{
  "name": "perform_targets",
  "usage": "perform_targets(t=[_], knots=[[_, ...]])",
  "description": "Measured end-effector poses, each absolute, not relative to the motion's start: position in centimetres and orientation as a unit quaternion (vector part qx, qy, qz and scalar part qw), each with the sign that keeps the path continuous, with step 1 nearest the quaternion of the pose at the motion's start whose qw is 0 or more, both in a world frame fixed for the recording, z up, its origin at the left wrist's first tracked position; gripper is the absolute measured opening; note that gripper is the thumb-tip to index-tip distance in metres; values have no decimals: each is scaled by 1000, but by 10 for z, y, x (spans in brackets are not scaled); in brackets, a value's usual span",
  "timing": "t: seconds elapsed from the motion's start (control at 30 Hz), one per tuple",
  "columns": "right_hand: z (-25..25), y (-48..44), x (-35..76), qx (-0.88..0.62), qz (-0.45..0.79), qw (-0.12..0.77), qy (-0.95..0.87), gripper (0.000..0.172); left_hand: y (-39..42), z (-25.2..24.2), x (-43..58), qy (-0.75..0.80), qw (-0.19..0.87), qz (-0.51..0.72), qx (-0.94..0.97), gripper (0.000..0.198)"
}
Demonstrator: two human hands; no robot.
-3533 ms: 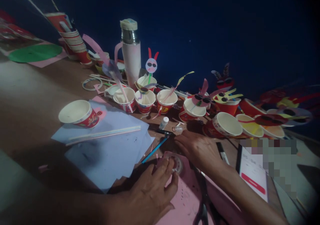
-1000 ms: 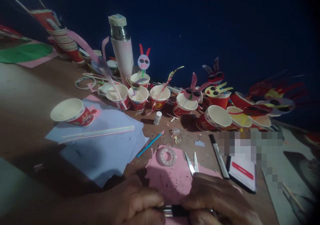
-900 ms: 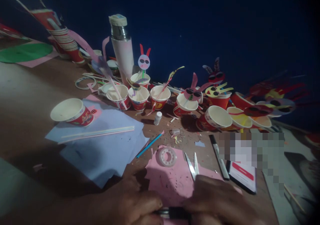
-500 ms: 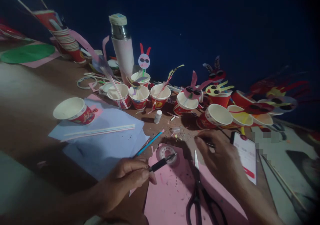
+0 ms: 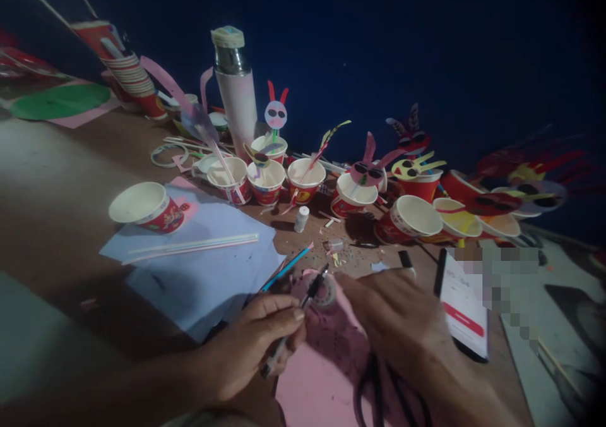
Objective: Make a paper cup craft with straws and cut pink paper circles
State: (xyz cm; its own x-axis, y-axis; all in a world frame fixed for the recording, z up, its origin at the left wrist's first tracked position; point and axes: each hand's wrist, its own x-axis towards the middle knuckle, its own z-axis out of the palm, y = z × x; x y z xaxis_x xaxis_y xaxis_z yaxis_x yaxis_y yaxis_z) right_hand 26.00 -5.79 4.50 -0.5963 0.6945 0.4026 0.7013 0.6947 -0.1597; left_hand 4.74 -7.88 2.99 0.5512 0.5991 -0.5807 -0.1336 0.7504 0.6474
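Note:
My left hand is closed on a black pen whose tip points up over a clear tape roll. My right hand lies over the pink paper with its fingers stretched toward the tape roll and nothing visible in them. Black scissors lie under its wrist, only the handles showing. A black marker lies just beyond its knuckles.
A phone lies right of my right hand. Blue paper with straws and a paper cup is at left. A thermos, a cup stack and several cups with paper figures line the back.
Both hands held the pen together low down. Then the right hand reached toward the phone and came back over the pink paper. The left hand keeps the pen, now tilted steeper.

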Motion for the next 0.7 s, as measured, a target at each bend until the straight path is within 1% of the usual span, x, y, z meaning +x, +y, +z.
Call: perform_targets(t=[0.03, 0.1, 0.17, 0.2, 0.23, 0.27, 0.33, 0.4, 0.43, 0.5, 0.57, 0.7], knots=[[45, -61, 255, -367, 8, 202, -908, 28, -80, 31, 51, 416, 835, 211, 293, 27], [43, -64, 248, -346, 28, 180, -920, 27, -82, 35, 57, 403, 830, 179, 342, 29], [40, -63, 248, -357, 33, 193, -913, 23, -82, 41, 61, 379, 806, 146, 431, 33], [39, -62, 250, -369, 38, 214, -904, 22, -81, 44, 62, 361, 774, 136, 503, 35], [38, -61, 254, -386, 50, 241, -889, 21, -80, 47, 61, 340, 721, 135, 589, 35], [37, -59, 258, -411, 72, 268, -868, 21, -78, 49, 60, 321, 645, 142, 679, 35], [35, -55, 267, -473, 146, 312, -811, 20, -74, 48, 58, 303, 455, 162, 821, 33], [34, -52, 273, -531, 230, 324, -749, 21, -71, 41, 56, 309, 303, 158, 888, 36], [33, -51, 275, -552, 260, 327, -722, 22, -70, 36, 56, 317, 257, 143, 901, 40], [31, -48, 275, -577, 299, 334, -682, 25, -72, 25, 57, 323, 212, 105, 917, 48], [27, -47, 273, -590, 324, 333, -661, 26, -74, 16, 58, 323, 192, 75, 924, 55], [19, -45, 267, -598, 362, 331, -634, 22, -78, 9, 60, 318, 170, 58, 931, 60]])
